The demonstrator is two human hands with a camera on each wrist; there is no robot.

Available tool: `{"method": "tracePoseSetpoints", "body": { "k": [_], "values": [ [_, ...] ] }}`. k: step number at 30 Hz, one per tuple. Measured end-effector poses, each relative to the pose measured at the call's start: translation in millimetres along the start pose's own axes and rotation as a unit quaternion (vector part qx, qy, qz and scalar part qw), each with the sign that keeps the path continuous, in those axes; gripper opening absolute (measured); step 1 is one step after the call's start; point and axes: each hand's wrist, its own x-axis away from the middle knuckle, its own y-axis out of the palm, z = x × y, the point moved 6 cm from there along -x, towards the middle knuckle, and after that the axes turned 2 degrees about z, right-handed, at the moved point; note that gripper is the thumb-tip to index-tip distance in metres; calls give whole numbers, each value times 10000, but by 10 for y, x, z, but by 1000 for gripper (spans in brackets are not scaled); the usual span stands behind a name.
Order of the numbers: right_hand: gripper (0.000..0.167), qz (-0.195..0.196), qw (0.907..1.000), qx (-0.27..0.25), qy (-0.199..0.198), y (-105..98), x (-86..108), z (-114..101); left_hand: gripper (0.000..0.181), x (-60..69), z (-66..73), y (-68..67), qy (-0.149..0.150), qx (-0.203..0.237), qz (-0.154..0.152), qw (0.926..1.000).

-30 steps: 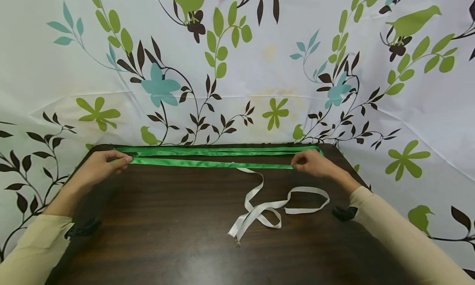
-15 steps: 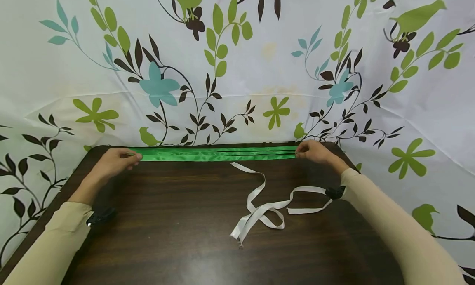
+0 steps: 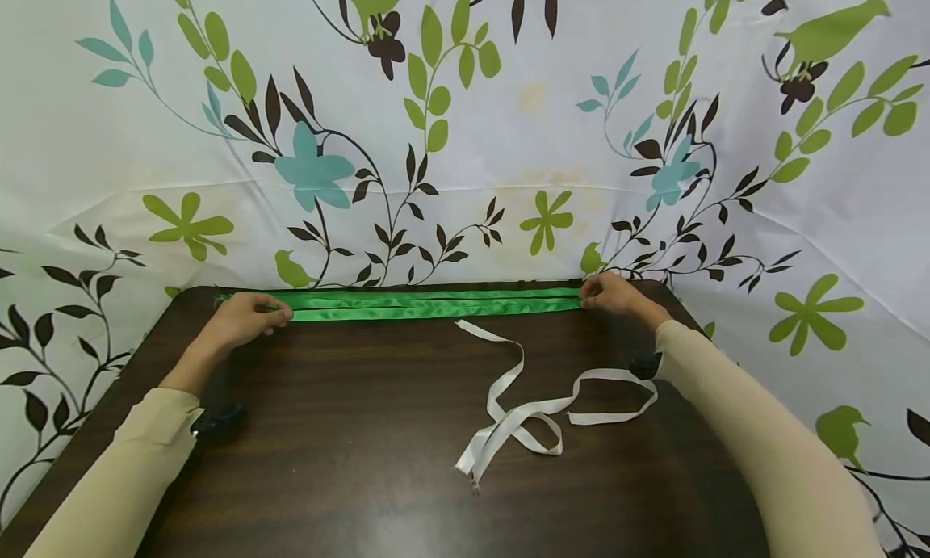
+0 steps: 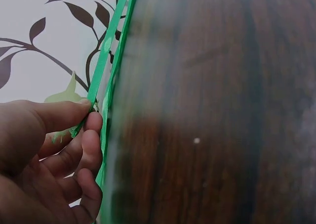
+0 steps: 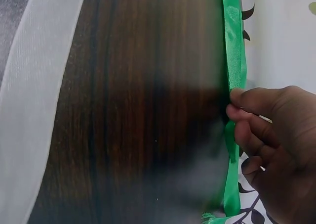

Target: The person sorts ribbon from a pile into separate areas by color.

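Observation:
A shiny green satin ribbon (image 3: 436,308) stretches along the back edge of the table in several near-parallel strands. My left hand (image 3: 250,316) pinches one strand near its left end between thumb and index finger; in the left wrist view the ribbon's tip (image 4: 76,131) pokes out below the thumb. At the right, my right hand (image 3: 613,293) pinches the ribbon (image 5: 234,51) between thumb and fingertips, the other fingers loosely curled. The pinched strand runs taut between both hands, with other green strands behind it. A frayed green end (image 5: 212,218) shows in the right wrist view.
A white ribbon (image 3: 523,415) lies loosely looped on the dark wooden table (image 3: 349,437), right of the middle. Behind the table hangs a white curtain (image 3: 465,138) printed with leaves, birds and flowers. Dark wrist cameras (image 3: 218,419) hang below both sleeves.
Both hands have carried the front green strand back toward the other strands, closing the gap between them. My left hand has shifted right. The white ribbon stays in place.

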Motion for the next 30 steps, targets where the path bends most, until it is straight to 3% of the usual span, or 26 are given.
{"method": "tracePoseSetpoints", "body": {
  "k": [10,17,22,26,30],
  "values": [
    [14,250,9992,299,28,-43,59,-79,38,-35,91,39,1,-114,110,9999],
    [21,499,9970,461,375,-128,225,-184,51,69,66,-82,-226,-340,721,9966],
    [24,479,9973,548,68,-131,394,-393,53,165,97,-197,-231,-428,1161,9920],
    [24,180,9984,466,-261,-92,525,-638,48,190,301,-238,129,-489,1472,9878],
    [21,-306,9974,314,-568,-27,662,-933,42,219,660,-191,534,-533,1433,9868]
  ]
}}
